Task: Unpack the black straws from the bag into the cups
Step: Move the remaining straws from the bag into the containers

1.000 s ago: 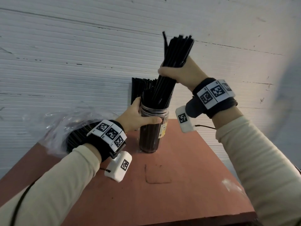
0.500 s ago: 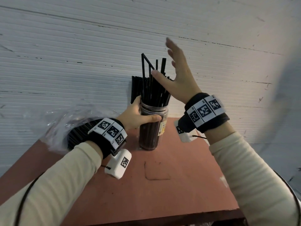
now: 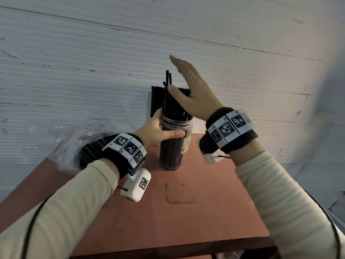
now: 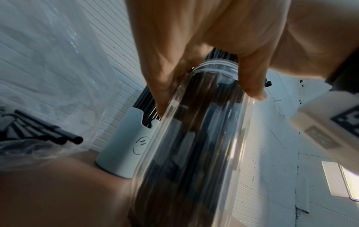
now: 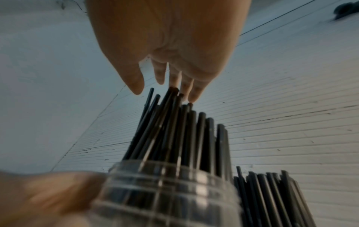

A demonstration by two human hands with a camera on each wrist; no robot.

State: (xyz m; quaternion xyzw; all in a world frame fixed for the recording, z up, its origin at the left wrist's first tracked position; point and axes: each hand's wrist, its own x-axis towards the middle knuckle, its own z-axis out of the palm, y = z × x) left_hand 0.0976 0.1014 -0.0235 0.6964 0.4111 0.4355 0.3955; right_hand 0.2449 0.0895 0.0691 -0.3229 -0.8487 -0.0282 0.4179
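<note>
A clear plastic cup (image 3: 174,146) (image 4: 194,145) (image 5: 170,192) stands on the red table, packed with black straws (image 3: 177,107) (image 5: 174,130). My left hand (image 3: 158,130) (image 4: 194,53) grips the cup just under its rim. My right hand (image 3: 188,90) (image 5: 165,46) hovers flat over the straw tops, fingers straight, fingertips (image 5: 191,95) touching the tallest ends. Behind stands a pale cup (image 4: 126,145) with a smiley face, also full of straws (image 3: 155,101) (image 5: 272,199). The clear bag (image 3: 80,139) (image 4: 48,92) lies at the left with black straws (image 3: 89,152) (image 4: 48,135) inside.
A white ribbed wall (image 3: 93,71) runs close behind the cups. The red table (image 3: 177,212) ends at a near edge (image 3: 168,247) and a right edge (image 3: 242,184). A dark pen mark (image 3: 179,195) is drawn on its middle.
My right hand let go of the bundle of straws into the clear cup, opened flat and lowered onto their tops. The left hand kept its grip on the cup.
</note>
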